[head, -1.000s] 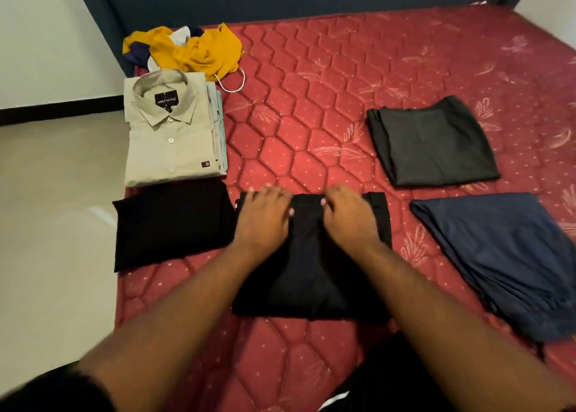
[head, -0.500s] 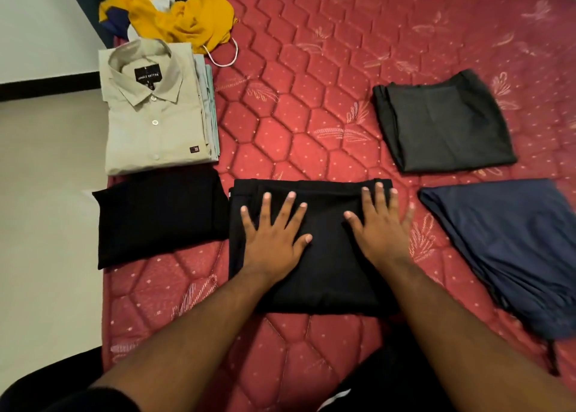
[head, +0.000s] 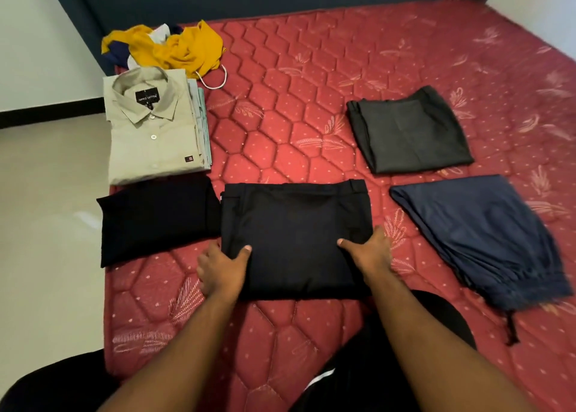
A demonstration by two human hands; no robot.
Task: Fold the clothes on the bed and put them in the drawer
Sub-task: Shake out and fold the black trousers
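Folded black trousers, gripped at both side edges by my left hand and right hand; uneven lifting could spill the folds onto the bed.

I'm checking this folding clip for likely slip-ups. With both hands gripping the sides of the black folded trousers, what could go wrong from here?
1. The left hand and right hand hold only the near corners of the black trousers, so the far layers may sag and unfold when lifted.
2. The black folded garment overhangs the mattress edge; a nudge could drop it.
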